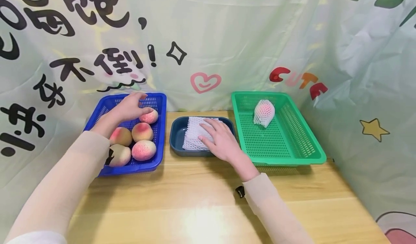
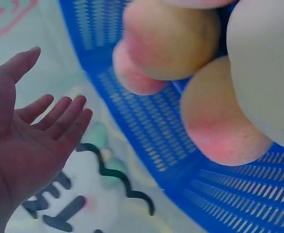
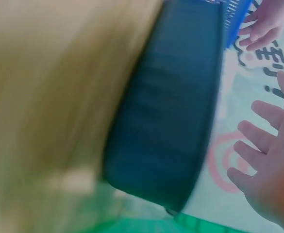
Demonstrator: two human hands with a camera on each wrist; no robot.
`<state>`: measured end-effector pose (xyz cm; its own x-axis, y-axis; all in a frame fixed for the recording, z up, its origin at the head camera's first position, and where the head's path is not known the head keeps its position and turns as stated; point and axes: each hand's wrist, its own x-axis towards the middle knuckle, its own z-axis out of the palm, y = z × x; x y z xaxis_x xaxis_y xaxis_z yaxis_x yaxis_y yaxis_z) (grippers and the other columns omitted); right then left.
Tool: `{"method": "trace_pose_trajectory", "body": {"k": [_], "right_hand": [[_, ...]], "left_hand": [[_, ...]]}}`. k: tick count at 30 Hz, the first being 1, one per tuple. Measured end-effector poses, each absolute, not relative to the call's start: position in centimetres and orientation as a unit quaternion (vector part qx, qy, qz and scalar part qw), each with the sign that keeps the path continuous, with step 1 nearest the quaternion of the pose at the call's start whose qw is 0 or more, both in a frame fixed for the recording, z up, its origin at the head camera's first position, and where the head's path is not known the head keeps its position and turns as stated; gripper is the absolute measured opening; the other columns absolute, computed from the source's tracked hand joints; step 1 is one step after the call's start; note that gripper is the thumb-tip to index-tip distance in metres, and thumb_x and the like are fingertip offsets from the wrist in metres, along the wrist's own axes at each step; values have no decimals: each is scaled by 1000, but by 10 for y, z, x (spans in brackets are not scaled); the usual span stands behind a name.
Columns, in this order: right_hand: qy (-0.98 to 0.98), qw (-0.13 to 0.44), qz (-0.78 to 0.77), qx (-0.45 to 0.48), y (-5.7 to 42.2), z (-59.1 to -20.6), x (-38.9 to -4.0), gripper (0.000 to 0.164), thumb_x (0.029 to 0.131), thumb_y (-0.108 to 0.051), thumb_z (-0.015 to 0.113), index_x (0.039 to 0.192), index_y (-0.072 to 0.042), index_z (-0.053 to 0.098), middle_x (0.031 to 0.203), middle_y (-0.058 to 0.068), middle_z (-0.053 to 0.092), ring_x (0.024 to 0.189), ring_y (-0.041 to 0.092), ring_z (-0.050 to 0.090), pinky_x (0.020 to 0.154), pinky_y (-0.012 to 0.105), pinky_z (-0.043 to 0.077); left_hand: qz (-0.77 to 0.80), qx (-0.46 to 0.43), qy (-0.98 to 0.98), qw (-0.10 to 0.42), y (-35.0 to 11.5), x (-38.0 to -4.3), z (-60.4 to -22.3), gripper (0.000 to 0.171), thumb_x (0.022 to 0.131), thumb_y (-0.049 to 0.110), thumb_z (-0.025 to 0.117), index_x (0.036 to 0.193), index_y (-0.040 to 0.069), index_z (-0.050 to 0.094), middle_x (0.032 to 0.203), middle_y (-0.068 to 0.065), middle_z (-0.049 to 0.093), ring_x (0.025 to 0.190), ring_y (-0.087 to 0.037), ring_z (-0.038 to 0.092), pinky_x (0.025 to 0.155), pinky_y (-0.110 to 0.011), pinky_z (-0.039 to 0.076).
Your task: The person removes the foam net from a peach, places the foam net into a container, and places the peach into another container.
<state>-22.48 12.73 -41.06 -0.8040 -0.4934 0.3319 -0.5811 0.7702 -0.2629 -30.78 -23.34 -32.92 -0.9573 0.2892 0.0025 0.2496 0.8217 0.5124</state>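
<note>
My left hand (image 1: 131, 107) reaches over the blue basket (image 1: 161, 128), fingers spread beside a pink-speckled peach (image 1: 149, 116); the left wrist view shows its palm with nothing in it. Several more peaches lie in the basket, among them a yellow-red peach (image 1: 142, 132) and a pink peach (image 1: 144, 150). Above the dark blue box (image 1: 177, 137) in the middle, my right hand (image 1: 224, 141) has its fingers extended over white foam net sleeves (image 1: 194, 132), partly covering them. In the right wrist view those fingers are spread apart and hold nothing.
A green basket (image 1: 266, 161) stands to the right with one peach in a white foam net (image 1: 264, 113) toward its back. All three containers sit on the wooden table (image 1: 195, 197). A printed cloth (image 1: 253, 38) hangs close behind and along the sides.
</note>
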Motion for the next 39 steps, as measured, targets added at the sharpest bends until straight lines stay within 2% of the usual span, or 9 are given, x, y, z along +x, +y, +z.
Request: {"method": "trace_pose_trajectory", "body": {"k": [5,11,14,19,26,30,33,39], "right_hand": [[-920,161,214,285,142,-389,-219,56,107,-44,51,151,-11,53,159,12,46,147,37,40,120,58,29],[-912,189,243,270,168,-364,-219,56,106,-41,57,151,-8,53,158,13,46,148,35,40,120,57,31],[-914,187,253,256,184,-353,-225,57,106,-40,58,152,-8,51,160,14,44,149,35,37,120,59,30],[-928,176,245,216,214,-337,-237,60,105,-41,59,155,-9,47,161,13,42,151,35,35,119,61,29],[-948,137,248,143,253,-320,-257,64,105,-41,60,157,-10,42,163,16,37,150,42,32,116,66,29],[-954,108,258,109,268,-313,-266,68,104,-40,59,159,-7,37,162,21,35,148,45,33,113,69,31],[-957,84,262,91,278,-311,-276,71,105,-39,58,161,-4,32,162,25,33,147,48,33,112,69,31],[-949,59,304,55,302,-325,-305,72,107,-35,56,162,1,26,163,28,31,143,50,36,111,67,35]], "left_hand": [[279,166,946,-2,-226,-281,-317,54,100,24,69,140,-7,50,130,-27,56,114,-42,58,98,-57,47],[281,198,938,-52,-221,-236,-309,39,99,20,69,129,-1,57,118,-19,60,102,-32,58,84,-47,48],[266,216,935,-88,-221,-214,-309,32,98,18,71,124,2,60,111,-13,60,97,-28,58,81,-43,48],[243,224,933,-139,-221,-179,-318,29,97,23,74,119,9,62,103,-5,60,91,-22,59,76,-39,49],[196,208,944,-165,-222,-137,-346,33,94,26,78,117,11,59,105,-4,60,88,-20,57,69,-39,49],[175,200,948,-175,-220,-121,-366,37,93,29,78,118,8,61,108,-7,63,87,-23,58,72,-44,51],[159,188,954,-169,-220,-112,-381,41,94,38,76,118,7,63,107,-8,65,91,-26,63,75,-49,53],[121,177,966,-146,-220,-105,-405,48,96,51,69,112,6,64,99,-6,60,92,-28,62,79,-50,53]]}}
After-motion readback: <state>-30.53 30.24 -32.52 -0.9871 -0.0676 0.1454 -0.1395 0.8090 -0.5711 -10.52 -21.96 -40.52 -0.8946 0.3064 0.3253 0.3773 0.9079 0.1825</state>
